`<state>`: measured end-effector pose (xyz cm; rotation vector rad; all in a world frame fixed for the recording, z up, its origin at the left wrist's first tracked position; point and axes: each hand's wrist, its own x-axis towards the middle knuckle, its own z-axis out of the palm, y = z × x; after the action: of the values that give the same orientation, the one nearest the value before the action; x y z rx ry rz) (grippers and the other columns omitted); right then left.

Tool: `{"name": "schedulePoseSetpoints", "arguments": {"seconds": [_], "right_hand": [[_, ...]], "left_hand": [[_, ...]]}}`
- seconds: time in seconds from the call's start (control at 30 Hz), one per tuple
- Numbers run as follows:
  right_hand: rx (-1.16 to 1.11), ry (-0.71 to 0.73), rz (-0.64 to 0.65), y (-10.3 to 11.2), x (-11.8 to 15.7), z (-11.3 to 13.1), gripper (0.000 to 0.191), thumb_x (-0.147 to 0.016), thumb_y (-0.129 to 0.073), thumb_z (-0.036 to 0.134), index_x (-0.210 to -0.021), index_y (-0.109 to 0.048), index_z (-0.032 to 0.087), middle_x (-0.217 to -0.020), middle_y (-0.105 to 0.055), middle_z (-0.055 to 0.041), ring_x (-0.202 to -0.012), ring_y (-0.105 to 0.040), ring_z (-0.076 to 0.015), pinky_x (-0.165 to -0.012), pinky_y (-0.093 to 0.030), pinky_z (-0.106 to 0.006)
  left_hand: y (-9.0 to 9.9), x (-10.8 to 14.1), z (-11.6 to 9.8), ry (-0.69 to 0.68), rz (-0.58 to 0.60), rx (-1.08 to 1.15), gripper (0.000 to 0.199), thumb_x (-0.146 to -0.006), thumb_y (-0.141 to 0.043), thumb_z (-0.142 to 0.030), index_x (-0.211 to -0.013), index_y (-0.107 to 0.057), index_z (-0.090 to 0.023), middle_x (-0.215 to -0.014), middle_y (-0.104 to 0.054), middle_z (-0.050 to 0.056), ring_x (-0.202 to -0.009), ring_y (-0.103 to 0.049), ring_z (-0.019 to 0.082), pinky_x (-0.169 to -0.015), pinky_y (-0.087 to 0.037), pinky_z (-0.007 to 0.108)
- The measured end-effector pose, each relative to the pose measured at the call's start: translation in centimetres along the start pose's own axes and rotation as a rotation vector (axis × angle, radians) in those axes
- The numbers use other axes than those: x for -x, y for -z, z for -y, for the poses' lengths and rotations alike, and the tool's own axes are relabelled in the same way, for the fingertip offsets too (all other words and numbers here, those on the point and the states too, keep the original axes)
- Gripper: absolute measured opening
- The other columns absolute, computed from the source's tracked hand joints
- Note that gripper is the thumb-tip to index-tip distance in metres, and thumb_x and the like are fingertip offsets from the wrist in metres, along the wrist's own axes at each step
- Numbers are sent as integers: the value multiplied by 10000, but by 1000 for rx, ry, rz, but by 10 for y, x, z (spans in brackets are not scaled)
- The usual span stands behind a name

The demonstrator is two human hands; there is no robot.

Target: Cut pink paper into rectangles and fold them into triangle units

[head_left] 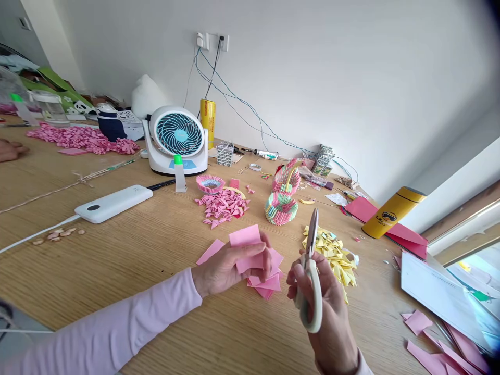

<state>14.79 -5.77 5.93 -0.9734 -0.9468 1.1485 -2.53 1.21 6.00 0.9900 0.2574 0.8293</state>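
My left hand is closed on a pink paper piece, pinched between thumb and fingers. Under and behind that hand, several pink paper sheets lie loosely stacked on the wooden table. In my right hand is a pair of scissors with cream handles, blades together and pointing up. A heap of folded yellow paper pieces lies just behind the right hand. Farther back is a pile of folded pink paper pieces, beside two woven-looking paper baskets.
A white fan, a green-capped bottle and a white power strip stand at the left. A yellow tumbler and pink paper scraps are on the right. Another person's hand shows at the far left edge.
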Motion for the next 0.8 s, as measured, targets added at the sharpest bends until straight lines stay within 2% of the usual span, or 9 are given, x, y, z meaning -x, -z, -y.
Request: {"name": "schedulePoseSetpoints", "arguments": {"seconds": [0.07,0.17,0.27,0.37,0.43,0.53,0.67,0.8], "right_hand": [[47,23,173,8,1,7,299,-829,-677,401,-1031,-538,229,-716,-566,28,-589,-509,-96,-532,-431,-197],[55,-67,450,17,5,12,355,-868,-579,500,-1050,-549,197,-752,-588,-13,-571,-535,-121,-548,-439,-254],[9,-233,618,24,9,10,456,-831,-568,599,-1038,-545,194,-692,-567,8,-466,-507,-97,-529,-433,-262],[-2,-330,674,28,11,7,516,-817,-545,648,-1043,-544,184,-636,-538,20,-472,-497,-96,-528,-430,-245],[-4,-356,700,30,12,7,512,-826,-532,646,-1038,-543,180,-642,-536,14,-506,-505,-100,-562,-447,-251],[-5,-378,730,31,15,8,500,-842,-523,631,-1047,-542,176,-657,-538,9,-532,-508,-99,-610,-459,-268],[20,-391,713,33,17,6,529,-826,-542,639,-1053,-555,162,-657,-544,-9,-638,-561,-144,-580,-435,-243],[12,-426,708,31,16,4,538,-784,-581,661,-993,-556,166,-606,-536,9,-557,-532,-119,-543,-424,-225]], "left_hand": [[11,2,0,119,81,20,296,-862,-601,-423,-893,-620,-130,-779,-632,60,-673,-601,140,-556,-460,223],[22,3,0,226,149,111,540,-744,-630,-632,-867,-652,-107,-718,-610,50,-598,-581,137,-403,-411,187],[25,3,0,320,160,216,720,-736,-458,-784,-797,-663,-96,-583,-546,18,-473,-535,123,-303,-307,179],[22,3,-2,399,134,247,907,-754,-184,-849,-715,-668,-83,-503,-506,26,-392,-520,125,-279,-234,192],[20,2,-2,442,120,246,974,-721,-96,-875,-648,-660,-84,-452,-476,27,-339,-493,123,-273,-194,203],[20,2,-1,470,118,226,1012,-673,-54,-903,-593,-651,-90,-409,-453,27,-287,-434,110,-274,-170,208],[19,2,-1,479,135,202,1020,-676,-39,-898,-581,-657,-91,-407,-455,24,-279,-416,103,-277,-176,200],[18,3,-1,463,125,177,1009,-694,-35,-885,-543,-644,-94,-399,-437,22,-279,-423,105,-283,-164,196]]}}
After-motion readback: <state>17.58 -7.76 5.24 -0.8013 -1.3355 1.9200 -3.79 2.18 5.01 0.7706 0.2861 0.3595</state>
